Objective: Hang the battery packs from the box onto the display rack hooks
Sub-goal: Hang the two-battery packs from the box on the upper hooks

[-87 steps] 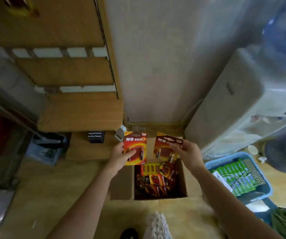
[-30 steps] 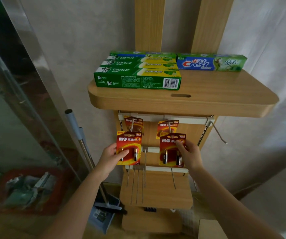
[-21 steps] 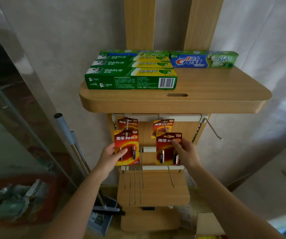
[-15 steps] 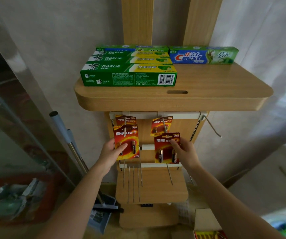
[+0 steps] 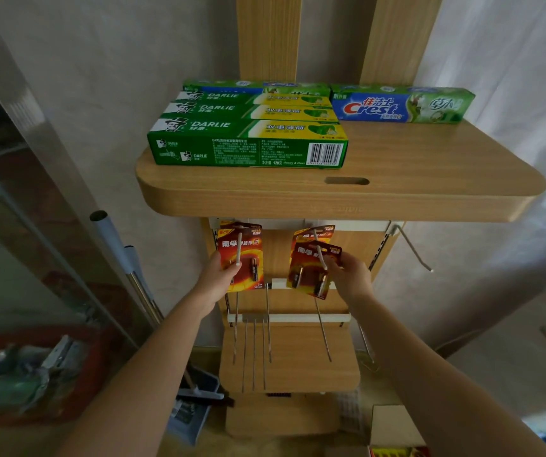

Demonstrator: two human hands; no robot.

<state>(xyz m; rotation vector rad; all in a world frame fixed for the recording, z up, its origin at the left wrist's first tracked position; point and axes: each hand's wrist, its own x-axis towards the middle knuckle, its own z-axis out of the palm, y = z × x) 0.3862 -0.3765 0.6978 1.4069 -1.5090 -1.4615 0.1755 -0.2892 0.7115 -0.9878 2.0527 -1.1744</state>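
Holding two packs at the display rack's top rail, just under the front edge of the top shelf (image 5: 396, 196).

- My left hand (image 5: 214, 282) grips the left battery pack (image 5: 245, 258) by its left edge, fingers curled behind it. The left hook (image 5: 239, 249), a white rod, lies across the card's face.
- My right hand (image 5: 350, 278) pinches the right battery pack (image 5: 312, 273) near its upper right corner. The card is tilted, and the right hook (image 5: 320, 257) crosses its front.
- One more pack sits behind each, mostly covered.
- I can't tell how far either card sits along its rod.

Room:
- A strip of wood panel separates the two packs.
- A spare hook (image 5: 413, 249) juts out at the rail's right end.
- The lower hooks (image 5: 254, 354) reach out over the lower shelf (image 5: 298, 371).

Hard to read:
- The box (image 5: 393, 427) is cut off at the frame's bottom edge, right of the rack's foot, and only a sliver of its contents shows.
- The floor clutter to the left is blurred.
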